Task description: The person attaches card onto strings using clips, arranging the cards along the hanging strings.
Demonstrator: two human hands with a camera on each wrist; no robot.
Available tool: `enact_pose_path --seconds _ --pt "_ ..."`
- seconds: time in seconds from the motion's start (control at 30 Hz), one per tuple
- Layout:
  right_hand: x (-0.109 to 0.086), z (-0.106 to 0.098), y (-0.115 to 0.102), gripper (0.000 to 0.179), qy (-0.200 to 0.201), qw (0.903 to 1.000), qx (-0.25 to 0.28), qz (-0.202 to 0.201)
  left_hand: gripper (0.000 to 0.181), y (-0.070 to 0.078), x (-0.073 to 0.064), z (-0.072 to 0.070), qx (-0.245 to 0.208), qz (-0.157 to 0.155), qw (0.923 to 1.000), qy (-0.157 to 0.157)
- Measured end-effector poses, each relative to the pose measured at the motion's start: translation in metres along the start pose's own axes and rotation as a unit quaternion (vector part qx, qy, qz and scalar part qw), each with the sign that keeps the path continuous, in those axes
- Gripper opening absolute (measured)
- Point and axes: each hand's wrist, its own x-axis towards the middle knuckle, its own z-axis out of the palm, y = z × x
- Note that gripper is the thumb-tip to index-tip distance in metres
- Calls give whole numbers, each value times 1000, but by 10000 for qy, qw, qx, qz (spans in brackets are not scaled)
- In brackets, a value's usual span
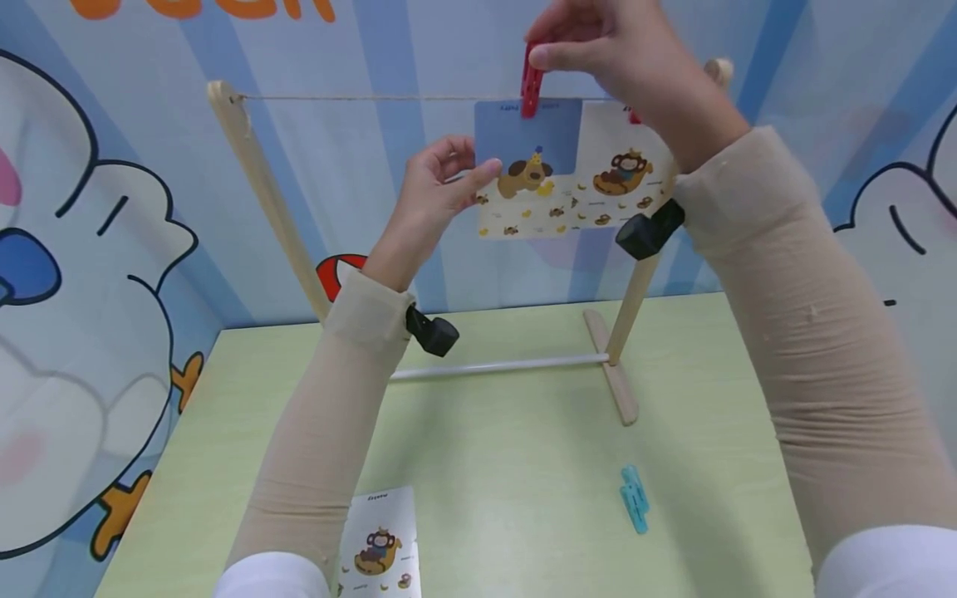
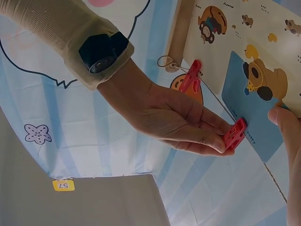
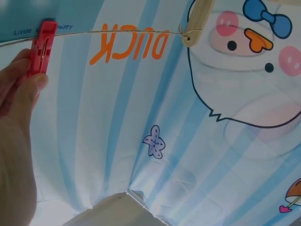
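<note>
My right hand [image 1: 624, 62] pinches a red clothespin [image 1: 531, 81] by its upper end. The clothespin's lower end sits over the string [image 1: 359, 98] and the top edge of a blue and cream puppy card [image 1: 553, 137]. At that card's left edge is my left hand [image 1: 434, 191], pinching it with the thumb in front. A cream monkey card [image 1: 650, 195] hangs on the right, beside the puppy card. A second red clothespin [image 2: 191, 77] grips the monkey card's top on the string; in the head view my right wrist mostly hides it.
A wooden frame [image 1: 262, 183] holds the string, with a white crossbar [image 1: 501, 365] low down. On the pale table [image 1: 508, 465] lie a blue clothespin [image 1: 635, 498] at right and another monkey card [image 1: 385, 519] near my left forearm. A cartoon backdrop [image 1: 299, 50] stands behind.
</note>
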Motion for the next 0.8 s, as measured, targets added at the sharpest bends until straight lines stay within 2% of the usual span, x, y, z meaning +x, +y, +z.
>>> enact_pose_path --seconds 0.33,0.57,0.8 --pt "2 0 6 26 -205 9997 -56 -130 29 0 -1 -1 -12 -15 10000 6" --pt "5 -2 12 26 -312 9993 112 -163 28 0 -2 -2 49 20 10000 9" --pt "10 -1 19 34 -435 9988 -127 -164 28 -1 -2 -3 96 -1 9999 65"
